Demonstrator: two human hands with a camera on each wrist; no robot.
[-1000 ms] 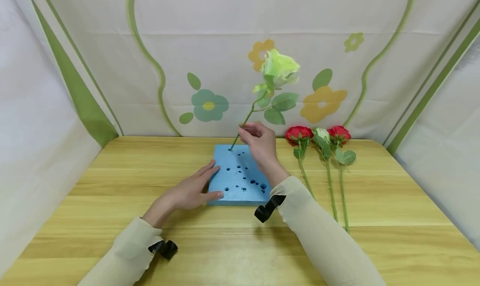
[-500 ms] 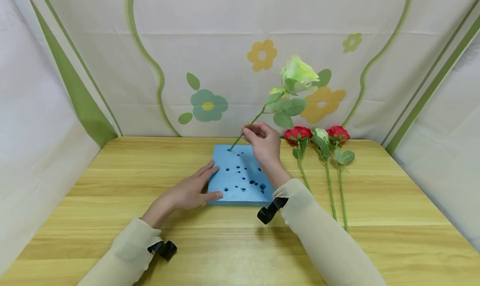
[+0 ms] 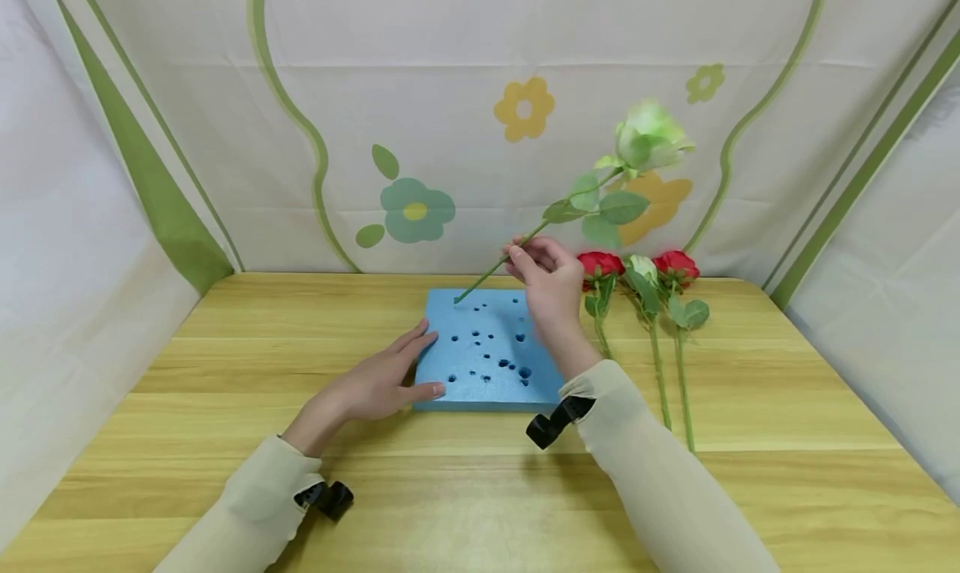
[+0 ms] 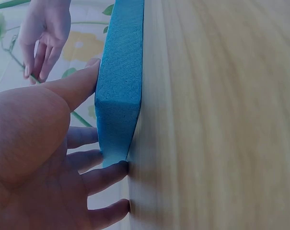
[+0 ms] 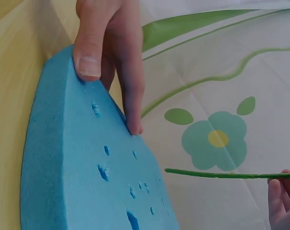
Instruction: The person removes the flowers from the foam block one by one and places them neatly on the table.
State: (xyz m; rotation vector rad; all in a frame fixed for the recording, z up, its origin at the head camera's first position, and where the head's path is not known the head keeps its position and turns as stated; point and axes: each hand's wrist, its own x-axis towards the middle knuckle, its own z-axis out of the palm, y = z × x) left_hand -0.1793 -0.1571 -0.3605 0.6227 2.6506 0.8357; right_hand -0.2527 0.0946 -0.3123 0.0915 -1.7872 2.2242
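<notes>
A light blue foam block (image 3: 468,356) with several holes lies on the table. My left hand (image 3: 375,381) rests against its left side, thumb on the top face near the front corner and fingers spread along the edge. My right hand (image 3: 551,285) pinches the green stem of a pale green rose (image 3: 651,139) between thumb and fingers, above the block's far right part. The rose leans far to the right. In the right wrist view the stem's lower end (image 5: 183,172) shows free, just apart from the block's surface.
Right of the block lie two red roses (image 3: 677,269) and a pale green-white rose (image 3: 642,268), blooms toward the back. A patterned curtain (image 3: 465,123) stands behind the wooden table (image 3: 247,339).
My right hand has moved right, and the rose has tilted further right. Its stem end, earlier in the far left hole, now shows out of it. My left hand stays put.
</notes>
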